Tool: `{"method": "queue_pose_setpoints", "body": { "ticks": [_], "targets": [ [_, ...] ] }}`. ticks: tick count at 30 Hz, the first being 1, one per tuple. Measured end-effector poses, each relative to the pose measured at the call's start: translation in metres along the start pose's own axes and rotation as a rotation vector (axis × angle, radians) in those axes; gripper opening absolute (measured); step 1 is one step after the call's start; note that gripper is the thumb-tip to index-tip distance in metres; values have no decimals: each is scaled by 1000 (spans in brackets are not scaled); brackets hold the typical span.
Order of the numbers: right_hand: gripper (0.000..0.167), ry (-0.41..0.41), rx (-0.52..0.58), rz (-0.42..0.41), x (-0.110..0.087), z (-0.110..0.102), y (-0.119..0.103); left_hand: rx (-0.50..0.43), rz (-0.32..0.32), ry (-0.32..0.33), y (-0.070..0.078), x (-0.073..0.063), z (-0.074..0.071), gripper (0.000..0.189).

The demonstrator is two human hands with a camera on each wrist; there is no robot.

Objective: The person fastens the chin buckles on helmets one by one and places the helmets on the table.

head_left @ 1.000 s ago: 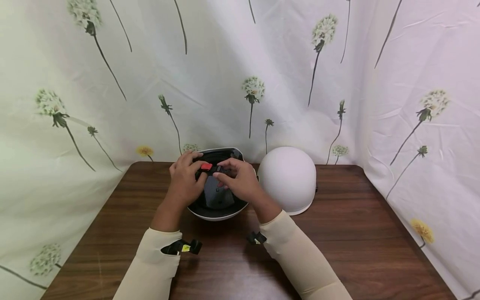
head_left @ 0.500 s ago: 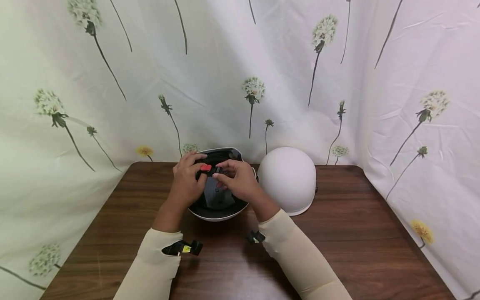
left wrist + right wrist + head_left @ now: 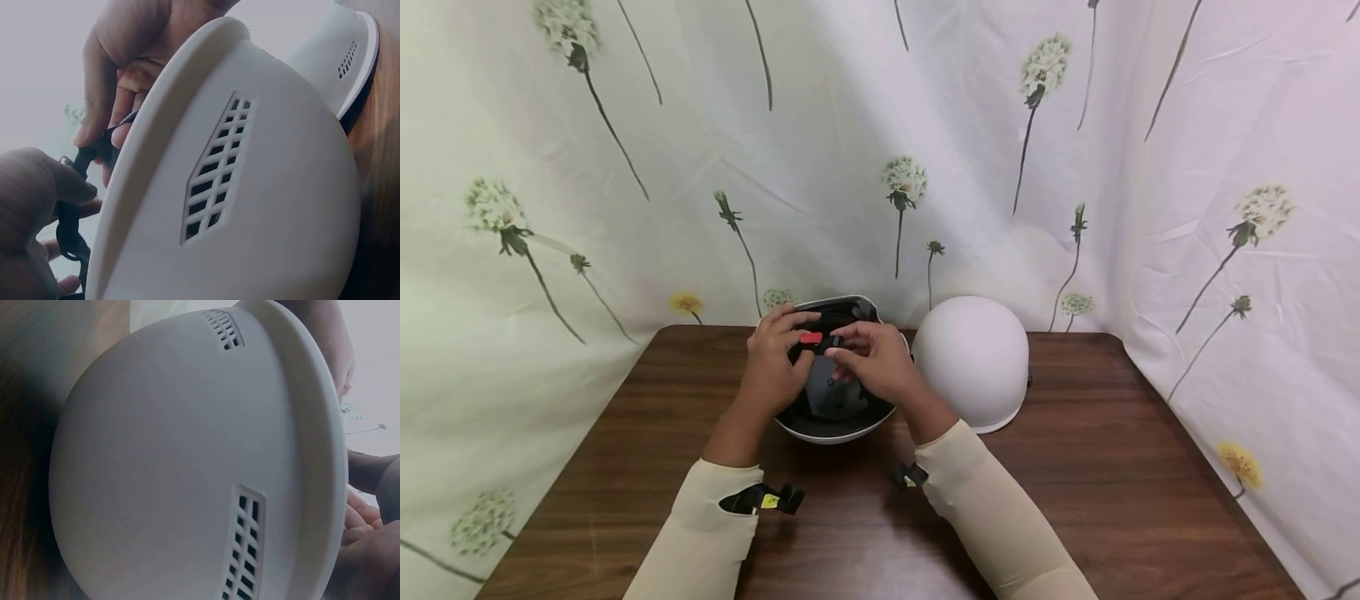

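A white helmet (image 3: 829, 437) lies upside down on the table, its black padded inside facing up. Over its opening, my left hand (image 3: 771, 362) pinches the end of a chin strap buckle with a red release button (image 3: 810, 338). Thumb and fingers of my right hand (image 3: 880, 360) pinch the black strap end (image 3: 835, 342) right beside the red part. The left wrist view shows the dark strap (image 3: 70, 228) running between both hands, next to the vented white shell (image 3: 287, 181). In the right wrist view the shell (image 3: 169, 456) hides most of the fingers.
A second white helmet (image 3: 973, 362) sits dome up just to the right of the first. Both are near the back of the brown wooden table (image 3: 1112, 500). A white curtain (image 3: 820, 167) printed with dandelions hangs behind and along the sides.
My left hand has shifted slightly right, its upper fingers reaching further over the helmet opening. Both hands keep their pinch on the buckle and strap.
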State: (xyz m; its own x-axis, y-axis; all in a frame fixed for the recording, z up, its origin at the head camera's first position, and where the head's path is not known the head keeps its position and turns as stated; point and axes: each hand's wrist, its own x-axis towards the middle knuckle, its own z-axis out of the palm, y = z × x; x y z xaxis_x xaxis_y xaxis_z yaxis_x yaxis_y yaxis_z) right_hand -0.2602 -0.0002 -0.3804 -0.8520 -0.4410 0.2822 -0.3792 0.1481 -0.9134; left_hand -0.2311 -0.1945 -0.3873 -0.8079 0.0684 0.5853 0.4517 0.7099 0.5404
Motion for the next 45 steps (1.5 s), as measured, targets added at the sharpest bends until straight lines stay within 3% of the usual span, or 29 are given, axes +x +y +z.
{"method": "queue_pose_setpoints", "body": {
  "ticks": [12, 21, 30, 45],
  "targets": [
    [29, 1, 54, -3, -1, 2, 0, -35, -8, -7, 2, -1, 0, 23],
    [30, 20, 54, -3, 0, 3, -3, 27, -36, -6, 8, 0, 1, 24],
    [29, -36, 13, 5, 3, 0, 0, 17, -72, -44, 5, -1, -6, 21],
    [35, -22, -36, -9, 1, -7, 2, -16, -68, -170, -5, -1, -22, 29]
  ]
}}
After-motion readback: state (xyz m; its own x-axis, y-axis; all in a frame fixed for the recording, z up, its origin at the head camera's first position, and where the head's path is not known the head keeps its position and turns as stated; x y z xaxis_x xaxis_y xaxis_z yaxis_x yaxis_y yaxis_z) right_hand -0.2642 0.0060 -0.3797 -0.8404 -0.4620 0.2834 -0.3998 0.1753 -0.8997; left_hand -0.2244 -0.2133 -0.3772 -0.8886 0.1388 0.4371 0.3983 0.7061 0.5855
